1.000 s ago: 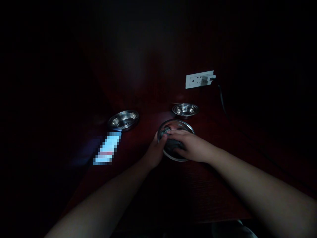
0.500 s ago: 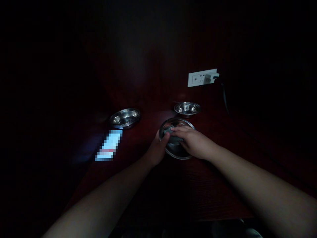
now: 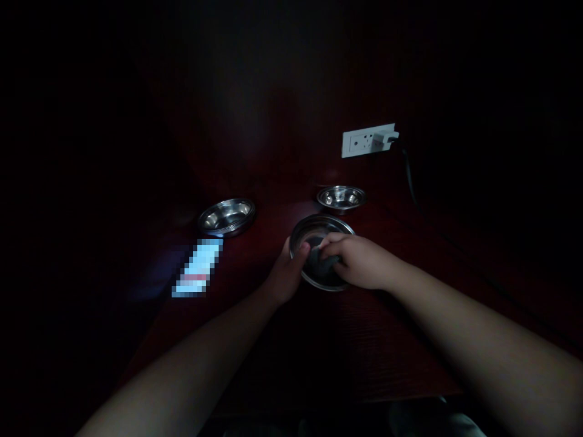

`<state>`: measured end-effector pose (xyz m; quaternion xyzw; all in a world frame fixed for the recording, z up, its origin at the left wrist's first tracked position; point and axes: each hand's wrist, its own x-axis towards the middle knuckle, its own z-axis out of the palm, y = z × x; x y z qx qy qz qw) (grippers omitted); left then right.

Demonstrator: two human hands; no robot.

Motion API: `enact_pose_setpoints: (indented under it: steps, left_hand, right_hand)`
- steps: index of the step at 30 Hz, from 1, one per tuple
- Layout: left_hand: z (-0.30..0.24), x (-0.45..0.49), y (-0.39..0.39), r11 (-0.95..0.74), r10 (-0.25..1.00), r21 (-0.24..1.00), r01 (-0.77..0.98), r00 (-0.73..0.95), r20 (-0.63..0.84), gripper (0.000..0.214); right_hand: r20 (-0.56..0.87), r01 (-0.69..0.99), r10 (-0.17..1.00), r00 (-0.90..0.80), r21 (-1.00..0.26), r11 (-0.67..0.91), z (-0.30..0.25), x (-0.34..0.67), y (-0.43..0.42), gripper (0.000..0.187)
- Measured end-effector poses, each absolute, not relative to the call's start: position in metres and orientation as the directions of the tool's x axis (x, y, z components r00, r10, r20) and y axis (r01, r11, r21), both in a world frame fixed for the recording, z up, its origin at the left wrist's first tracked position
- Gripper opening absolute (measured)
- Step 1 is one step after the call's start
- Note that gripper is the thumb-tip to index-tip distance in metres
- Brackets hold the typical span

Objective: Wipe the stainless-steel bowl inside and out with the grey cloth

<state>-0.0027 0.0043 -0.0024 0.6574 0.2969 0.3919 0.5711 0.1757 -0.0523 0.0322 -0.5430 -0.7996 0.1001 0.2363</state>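
A steel bowl [image 3: 319,227] stands tilted toward me on a dark red table [image 3: 373,340]. My left hand [image 3: 286,276] grips its left rim, thumb over the edge. My right hand [image 3: 359,261] is inside the bowl with its fingers closed on a dark grey cloth [image 3: 319,260] pressed against the inner wall. The light is very dim.
Two more steel bowls rest on the table: one at the left [image 3: 226,216], one behind the held bowl [image 3: 341,197]. A lit, blurred rectangle [image 3: 197,267] lies at the left. A white wall socket [image 3: 367,141] with a plug and black cable [image 3: 410,182] is at the back right.
My right hand has drawn the cloth from the far left side of the bowl toward its near wall, fingers curling tighter. The left hand keeps its hold on the rim.
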Motion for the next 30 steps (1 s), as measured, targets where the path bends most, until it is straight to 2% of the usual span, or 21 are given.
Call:
enact_pose_setpoints:
  steps: [4, 10, 19, 25, 30]
  left_hand:
    - [-0.001, -0.003, 0.003, -0.155, 0.852, 0.988, -0.017, 0.504, 0.142, 0.055]
    - [-0.001, -0.002, 0.002, -0.199, 0.839, 0.980, -0.029, 0.512, 0.186, 0.050]
    - [-0.006, -0.001, 0.006, -0.204, 0.835, 0.975, -0.086, 0.505, 0.219, 0.057]
    - [-0.001, -0.001, 0.004, -0.178, 0.827, 0.980, -0.095, 0.525, 0.201, 0.060]
    - [-0.002, -0.001, 0.004, -0.155, 0.815, 0.980, -0.127, 0.544, 0.199, 0.060]
  right_hand:
    - [0.233, 0.762, 0.893, -0.385, -0.465, 0.450, 0.035, 0.174, -0.054, 0.035]
    - [0.266, 0.712, 0.855, -0.444, -0.475, 0.517, 0.034, 0.175, -0.055, 0.035]
    - [0.307, 0.669, 0.834, -0.458, -0.500, 0.551, 0.028, 0.173, -0.053, 0.023]
    - [0.344, 0.658, 0.830, -0.438, -0.506, 0.557, 0.026, 0.170, -0.051, 0.025]
    - [0.359, 0.717, 0.846, -0.395, -0.455, 0.528, 0.024, 0.169, -0.050, 0.026]
